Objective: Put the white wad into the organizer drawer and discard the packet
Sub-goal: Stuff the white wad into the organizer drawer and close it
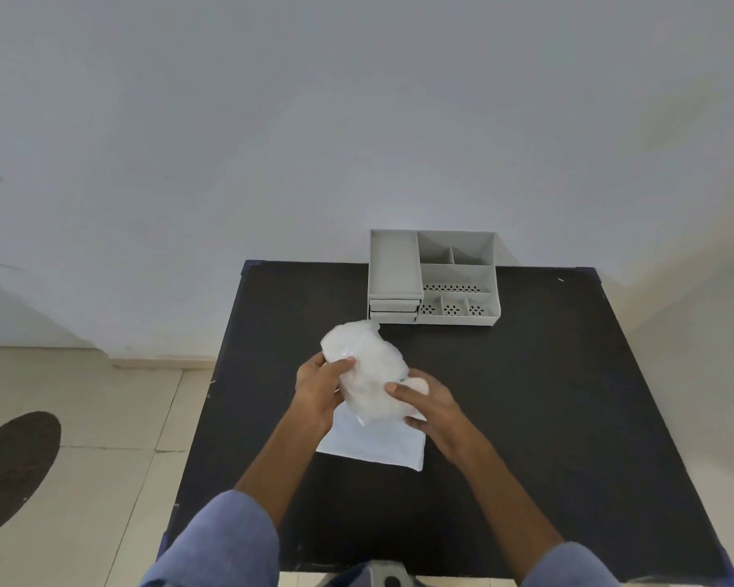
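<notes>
A crinkled translucent packet (367, 370) with white stuff inside is held above the black table (526, 396). My left hand (321, 385) grips its upper left side with the thumb on top. My right hand (431, 406) holds its lower right end, where a bit of white wad (420, 385) shows by the fingers. The grey organizer (433, 277) stands at the table's far edge, with its closed drawers (394, 309) stacked at its front left, just beyond the packet.
A flat white sheet (378, 446) lies on the table under my hands. The organizer has several open compartments, some with perforated floors. A wall rises right behind the table. Tiled floor with a dark round mat (13, 463) lies to the left.
</notes>
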